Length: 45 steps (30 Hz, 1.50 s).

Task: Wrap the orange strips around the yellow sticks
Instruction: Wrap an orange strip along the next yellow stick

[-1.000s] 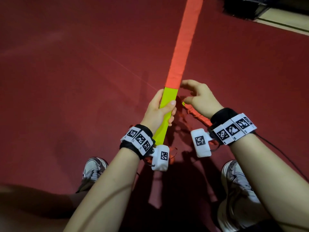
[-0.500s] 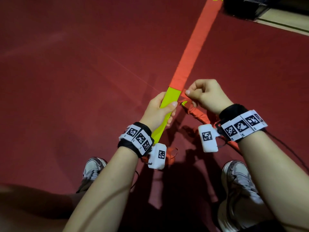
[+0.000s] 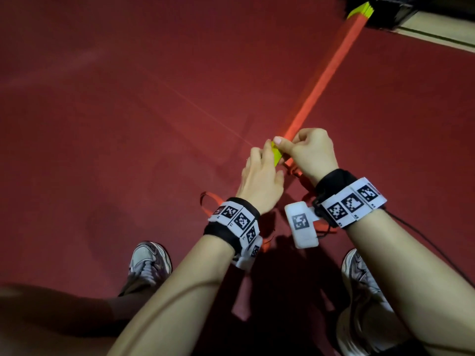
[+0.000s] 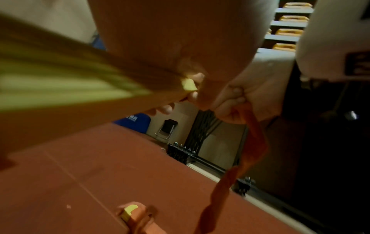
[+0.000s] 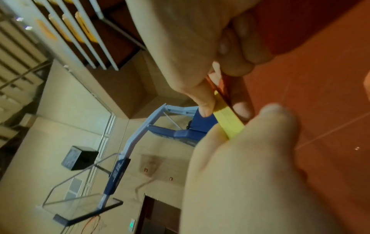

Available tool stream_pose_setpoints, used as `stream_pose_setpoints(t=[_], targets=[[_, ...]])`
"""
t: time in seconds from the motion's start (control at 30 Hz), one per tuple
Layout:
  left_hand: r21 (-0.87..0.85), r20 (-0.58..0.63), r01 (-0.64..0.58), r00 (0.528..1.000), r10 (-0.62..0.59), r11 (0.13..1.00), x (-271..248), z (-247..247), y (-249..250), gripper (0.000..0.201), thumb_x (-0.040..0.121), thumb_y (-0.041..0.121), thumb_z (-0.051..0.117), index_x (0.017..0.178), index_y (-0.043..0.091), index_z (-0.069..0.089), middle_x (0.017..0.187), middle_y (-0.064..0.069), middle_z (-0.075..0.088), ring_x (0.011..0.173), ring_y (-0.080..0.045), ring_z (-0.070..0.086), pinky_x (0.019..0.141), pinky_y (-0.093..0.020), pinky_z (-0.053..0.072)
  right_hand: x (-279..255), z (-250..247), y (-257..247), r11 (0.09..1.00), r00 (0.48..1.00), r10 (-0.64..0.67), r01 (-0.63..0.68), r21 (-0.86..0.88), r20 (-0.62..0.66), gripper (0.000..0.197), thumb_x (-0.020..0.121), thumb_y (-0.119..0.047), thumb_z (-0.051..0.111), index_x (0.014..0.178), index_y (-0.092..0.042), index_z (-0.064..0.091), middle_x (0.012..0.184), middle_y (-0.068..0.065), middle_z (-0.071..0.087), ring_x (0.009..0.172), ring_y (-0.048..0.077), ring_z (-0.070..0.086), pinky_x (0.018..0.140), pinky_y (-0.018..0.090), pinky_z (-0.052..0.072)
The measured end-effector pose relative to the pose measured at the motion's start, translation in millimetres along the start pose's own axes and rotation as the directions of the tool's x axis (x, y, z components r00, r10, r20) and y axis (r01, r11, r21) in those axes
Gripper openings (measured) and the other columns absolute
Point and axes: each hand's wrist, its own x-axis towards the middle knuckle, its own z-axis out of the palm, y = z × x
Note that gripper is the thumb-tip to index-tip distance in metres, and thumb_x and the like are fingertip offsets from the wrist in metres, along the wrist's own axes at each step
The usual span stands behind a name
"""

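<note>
A long bundle of yellow sticks (image 3: 276, 154) slants up to the right, most of it covered by orange wrapping (image 3: 331, 62), with a bare yellow tip far off. My left hand (image 3: 261, 176) grips the bare yellow part from below. My right hand (image 3: 284, 147) sits just beyond it and pinches the orange strip (image 5: 220, 88) against the stick (image 5: 228, 120). The strip's loose tail (image 4: 254, 142) hangs from that fist and loops (image 3: 208, 201) over the floor under my wrists. The stick's near end is hidden below my left wrist.
Red floor all round. A black crate (image 3: 380, 9) and a pale floor border (image 3: 437, 34) lie at the top right by the stick's far tip. My shoes (image 3: 149, 260) (image 3: 359, 276) stand below. Another orange-wrapped piece with a yellow tip (image 4: 131, 211) lies on the floor.
The stick's far end has swung right and both hands have moved up and closer. My right hand has come over onto the stick with the strip, and less bare yellow shows.
</note>
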Motion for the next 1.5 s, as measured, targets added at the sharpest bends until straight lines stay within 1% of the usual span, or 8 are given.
stream_pose_setpoints(t=[0.17,0.3,0.63,0.97,1.07,1.2,1.3,1.5], targets=[[-0.654,0.204,0.273,0.962,-0.183,0.705,4,-6,-8,0.064,0.082,0.040,0.075,0.139,0.025,0.047,0.125,0.001,0.066,0.106,-0.019,0.067,0.084,-0.035,0.056,8,-10,5,0.994,0.997,0.023,-0.030,0.107,0.071,0.044,0.075,-0.036,0.082,0.057,-0.018,0.047,0.051,0.000,0.053,0.046,0.015,0.042,0.052,0.029,0.034],[-0.685,0.527,0.524,0.836,-0.151,0.507,-7,-8,-15,0.027,0.094,0.019,0.072,0.118,0.026,0.061,0.094,-0.010,0.073,0.062,-0.022,0.066,0.057,-0.031,0.053,1,-11,3,0.975,0.978,0.011,-0.057,0.215,0.208,0.036,0.085,-0.018,0.079,0.065,-0.011,0.051,0.053,0.008,0.057,0.035,0.008,0.034,0.039,0.018,0.026],[-0.441,0.009,0.207,0.974,-0.226,0.873,5,6,-29,0.026,0.079,0.043,0.079,0.080,0.032,0.055,0.064,0.007,0.062,0.061,-0.028,0.067,0.063,-0.040,0.057,7,-19,-1,0.994,0.972,0.104,-0.108,0.008,0.211,0.022,0.089,-0.016,0.074,0.070,-0.007,0.066,0.062,0.013,0.072,0.044,0.019,0.054,0.045,0.026,0.044],[-0.579,-0.114,0.186,0.946,-0.305,0.794,12,-8,-36,0.014,0.084,0.028,0.075,0.086,0.028,0.061,0.058,0.009,0.059,0.051,-0.018,0.054,0.052,-0.035,0.051,23,-57,9,0.770,0.989,0.099,-0.005,-0.638,0.112,0.031,0.081,-0.044,0.074,0.072,-0.016,0.065,0.074,0.006,0.072,0.080,0.030,0.069,0.079,0.039,0.057],[-0.579,-0.144,0.138,0.953,-0.267,0.803,13,-14,-39,0.017,0.082,0.031,0.071,0.095,0.037,0.062,0.065,0.010,0.061,0.055,-0.019,0.056,0.061,-0.047,0.057,21,-60,6,0.749,0.988,0.103,-0.002,-0.662,0.115,0.029,0.081,-0.042,0.074,0.073,-0.016,0.064,0.079,0.008,0.070,0.087,0.032,0.066,0.078,0.036,0.053],[-0.621,-0.147,0.082,0.965,-0.219,0.779,15,-18,-37,0.058,0.092,0.002,0.064,0.139,0.035,0.054,0.095,0.002,0.069,0.075,-0.012,0.063,0.073,-0.029,0.056,16,-57,-1,0.724,0.986,0.095,0.026,-0.689,0.136,0.028,0.080,-0.038,0.069,0.071,-0.012,0.066,0.078,0.009,0.068,0.089,0.034,0.063,0.074,0.034,0.049],[-0.591,-0.114,0.075,0.978,-0.176,0.803,13,-22,-35,0.060,0.087,0.013,0.063,0.136,0.047,0.054,0.113,0.006,0.069,0.100,-0.016,0.067,0.098,-0.048,0.055,11,-57,-5,0.751,0.996,-0.077,0.034,-0.660,-0.036,0.029,0.083,-0.036,0.064,0.070,-0.010,0.059,0.079,0.014,0.062,0.089,0.041,0.062,0.075,0.038,0.047],[-0.612,-0.138,0.055,0.975,-0.175,0.789,15,-22,-33,0.058,0.087,0.009,0.062,0.141,0.031,0.054,0.097,0.012,0.061,0.084,-0.008,0.056,0.090,-0.043,0.051,11,-61,-5,0.709,0.953,-0.261,0.080,-0.700,-0.156,0.026,0.086,-0.036,0.061,0.071,-0.014,0.063,0.080,0.008,0.049,0.095,0.041,0.057,0.070,0.038,0.038]])
